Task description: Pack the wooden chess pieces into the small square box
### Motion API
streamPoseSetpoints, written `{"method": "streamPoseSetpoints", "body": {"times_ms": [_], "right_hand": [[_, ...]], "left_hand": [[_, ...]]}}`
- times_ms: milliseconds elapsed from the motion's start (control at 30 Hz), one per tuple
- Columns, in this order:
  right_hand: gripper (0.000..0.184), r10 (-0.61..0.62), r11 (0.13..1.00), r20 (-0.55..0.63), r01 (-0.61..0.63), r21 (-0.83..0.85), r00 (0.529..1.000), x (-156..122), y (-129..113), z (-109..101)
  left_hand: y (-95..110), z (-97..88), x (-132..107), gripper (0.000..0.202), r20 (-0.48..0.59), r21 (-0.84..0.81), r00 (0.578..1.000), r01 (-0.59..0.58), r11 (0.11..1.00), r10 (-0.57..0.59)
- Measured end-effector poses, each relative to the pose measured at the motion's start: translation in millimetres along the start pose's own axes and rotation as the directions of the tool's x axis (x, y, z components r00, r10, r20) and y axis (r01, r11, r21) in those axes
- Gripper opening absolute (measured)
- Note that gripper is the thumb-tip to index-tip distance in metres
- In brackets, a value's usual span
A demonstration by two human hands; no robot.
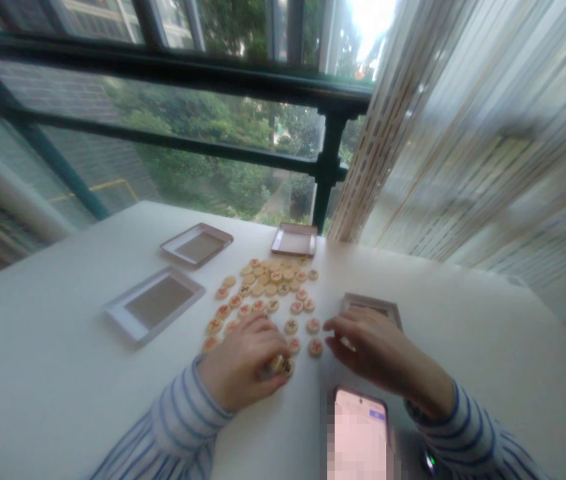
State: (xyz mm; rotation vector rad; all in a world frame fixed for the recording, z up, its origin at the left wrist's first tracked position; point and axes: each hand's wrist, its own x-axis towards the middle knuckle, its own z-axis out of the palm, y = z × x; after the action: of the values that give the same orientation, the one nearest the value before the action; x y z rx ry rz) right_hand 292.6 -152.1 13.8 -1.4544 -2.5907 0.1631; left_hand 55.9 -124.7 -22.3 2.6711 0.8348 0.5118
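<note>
Several round wooden game pieces (269, 287) with red or black characters lie scattered in the middle of a white table (43, 373). My left hand (243, 363) is curled over the near end of the pile, its fingers closed on a few pieces (283, 365). My right hand (373, 350) rests beside the pile on the right, fingers bent and pointing left toward a red-marked piece (315, 347); whether it holds anything is hidden. Both arms wear striped sleeves.
Box halves lie around the pile: one at the left front (155, 303), one behind it (197, 245), one at the back (295, 239), one partly under my right hand (370, 305). A phone (360, 427) lies near the front edge. Window and curtain stand behind.
</note>
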Motion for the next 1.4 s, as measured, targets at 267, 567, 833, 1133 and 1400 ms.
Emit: {"method": "streamPoseSetpoints", "body": {"times_ms": [267,567,833,1133,1400], "right_hand": [[0.021,0.0,1.0,0.023,0.0,-0.024,1.0,0.8,-3.3,-0.7],[0.021,-0.002,1.0,0.034,0.002,-0.01,0.999,-0.1,-0.8,0.1],[0.022,0.004,1.0,0.052,-0.002,-0.024,0.999,0.7,-1.2,-2.7],[0.022,0.003,0.999,0.051,-0.001,-0.041,0.999,-0.1,1.6,-3.7],[0.021,0.0,0.998,0.045,0.002,-0.056,0.999,-1.4,2.8,-7.3]], "left_hand": [[-1.0,7.0,-0.1,0.023,0.058,0.049,0.997,0.04,0.998,-0.042],[-1.9,12.1,-0.8,0.018,0.071,0.078,0.996,0.052,0.996,-0.058],[-2.9,16.0,-1.2,0.018,0.049,0.103,0.997,0.048,0.993,-0.053],[0.0,11.7,-0.3,0.019,0.068,0.04,0.996,0.063,0.997,-0.066],[0.8,9.5,0.3,0.023,-0.004,-0.028,0.999,0.05,0.998,-0.05]]}}
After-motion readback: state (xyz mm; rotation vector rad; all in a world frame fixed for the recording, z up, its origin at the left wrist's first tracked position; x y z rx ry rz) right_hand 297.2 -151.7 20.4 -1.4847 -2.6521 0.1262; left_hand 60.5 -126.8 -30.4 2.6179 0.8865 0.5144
